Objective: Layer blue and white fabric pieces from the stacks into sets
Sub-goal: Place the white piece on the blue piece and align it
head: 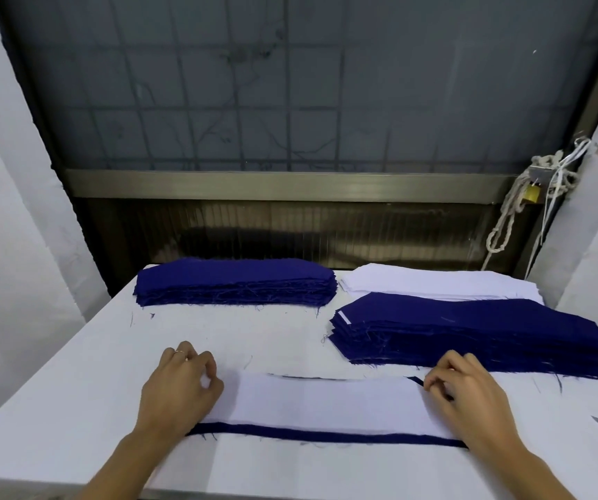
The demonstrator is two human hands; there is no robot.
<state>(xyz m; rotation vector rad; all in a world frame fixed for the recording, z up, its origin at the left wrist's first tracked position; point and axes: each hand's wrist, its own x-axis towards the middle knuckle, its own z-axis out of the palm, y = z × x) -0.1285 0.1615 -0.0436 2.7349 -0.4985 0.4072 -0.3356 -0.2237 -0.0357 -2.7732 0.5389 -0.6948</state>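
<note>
white table [74, 391]: white piece [326, 402] lies long axis left-right.

No writing can be read anywhere; the white tag [344, 316] on the blue stack [470, 333] looks blank; the padlock [530, 193] is too small to tell.

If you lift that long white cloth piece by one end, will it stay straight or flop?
Probably flop: the white fabric piece looks thin and lies flat on the blue piece beneath. It likely weighs very little, since it looks like a single sheet. A push would probably slide or wrinkle it rather than move it whole.
</note>
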